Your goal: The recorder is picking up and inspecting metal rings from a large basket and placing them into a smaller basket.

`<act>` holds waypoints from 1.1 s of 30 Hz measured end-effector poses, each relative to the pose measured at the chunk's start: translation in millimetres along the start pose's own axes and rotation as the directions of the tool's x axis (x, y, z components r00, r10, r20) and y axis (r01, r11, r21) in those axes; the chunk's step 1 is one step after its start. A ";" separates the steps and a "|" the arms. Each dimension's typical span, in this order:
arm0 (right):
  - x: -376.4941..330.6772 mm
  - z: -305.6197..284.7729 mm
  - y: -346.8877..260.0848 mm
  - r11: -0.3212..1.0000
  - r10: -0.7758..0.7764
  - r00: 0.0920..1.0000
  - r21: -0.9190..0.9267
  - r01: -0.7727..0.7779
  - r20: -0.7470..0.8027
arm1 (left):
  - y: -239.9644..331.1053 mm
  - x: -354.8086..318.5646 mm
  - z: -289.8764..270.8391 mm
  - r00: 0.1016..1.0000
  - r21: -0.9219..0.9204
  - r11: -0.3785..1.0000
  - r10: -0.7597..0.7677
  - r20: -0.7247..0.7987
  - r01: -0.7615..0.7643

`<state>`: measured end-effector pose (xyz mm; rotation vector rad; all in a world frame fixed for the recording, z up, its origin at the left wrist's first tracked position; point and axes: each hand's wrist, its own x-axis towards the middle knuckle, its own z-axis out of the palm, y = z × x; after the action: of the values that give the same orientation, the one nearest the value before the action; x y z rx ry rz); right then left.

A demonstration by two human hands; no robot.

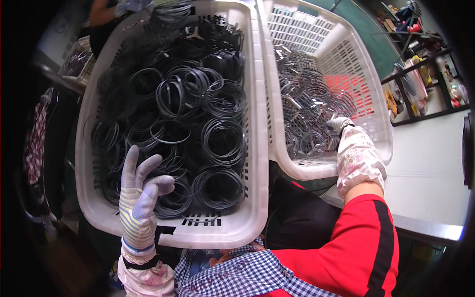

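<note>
My left hand [140, 200], in a pale striped glove, is raised over the near left part of a white plastic basket [262, 148]. Its fingers are spread and hold nothing. Many dark grey rings [222, 141], looking like thin coiled bands, fill this basket in loose bundles. My right hand [340, 124], also gloved, reaches into a second white basket [316, 173] on the right. Its fingers curl down at a pile of shiny thin metal pieces [302, 104], some curved; what they grip is hidden. A flowered sleeve cover [360, 161] wraps my right forearm.
At the far left, another person's gloved hand [129, 7] is beside a bundle of rings at the basket's far edge. A white tabletop [425, 173] lies on the right, with a dark rack [430, 84] of assorted items beyond. Another crate [79, 57] stands at the left.
</note>
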<state>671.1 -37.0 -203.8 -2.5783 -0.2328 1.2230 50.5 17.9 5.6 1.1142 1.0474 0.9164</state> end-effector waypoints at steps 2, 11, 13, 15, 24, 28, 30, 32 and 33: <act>16.7 -16.3 10.5 0.677 -0.254 0.967 -0.719 0.159 -0.026 | -2.9 5.6 2.9 0.997 -0.042 0.999 0.004 0.076 -0.001; -64.6 -14.7 -70.6 0.469 -0.622 0.766 -0.860 0.200 -0.161 | 0.3 0.9 -15.3 0.964 -0.292 0.934 0.143 -0.226 -0.207; -149.2 22.6 -116.5 0.490 -0.797 0.589 -0.715 0.499 -0.134 | 6.7 -4.0 -22.3 0.932 -0.330 0.904 0.164 -0.322 -0.273; -219.0 61.3 -148.4 0.473 -0.863 0.494 -0.506 0.721 -0.103 | 8.7 -4.4 -30.0 0.893 -0.352 0.874 0.175 -0.414 -0.335; -398.1 200.6 -131.6 0.041 -0.955 0.061 -0.074 0.996 0.290 | 10.0 -6.2 -84.6 0.808 -0.464 0.726 0.213 -0.550 -0.508; -432.5 221.4 -98.1 -0.148 -0.857 -0.091 -0.073 0.986 0.507 | 5.1 -10.4 -91.0 0.818 -0.496 0.698 0.231 -0.527 -0.516; -441.9 225.0 -75.7 -0.151 -0.796 -0.117 -0.008 0.988 0.594 | 6.1 -15.1 -84.6 0.841 -0.486 0.732 0.220 -0.494 -0.477; -449.2 233.0 -48.9 -0.213 -0.786 -0.145 -0.043 0.976 0.601 | 8.9 -22.0 -72.9 0.861 -0.454 0.797 0.156 -0.484 -0.399; -459.1 234.4 -38.2 -0.224 -0.751 -0.126 -0.070 0.972 0.649 | 8.7 -26.6 -69.3 0.875 -0.405 0.836 0.167 -0.453 -0.369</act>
<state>199.2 -78.5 2.9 -1.2625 -2.4774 0.8678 -23.7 11.5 11.4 0.6683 0.9141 1.5969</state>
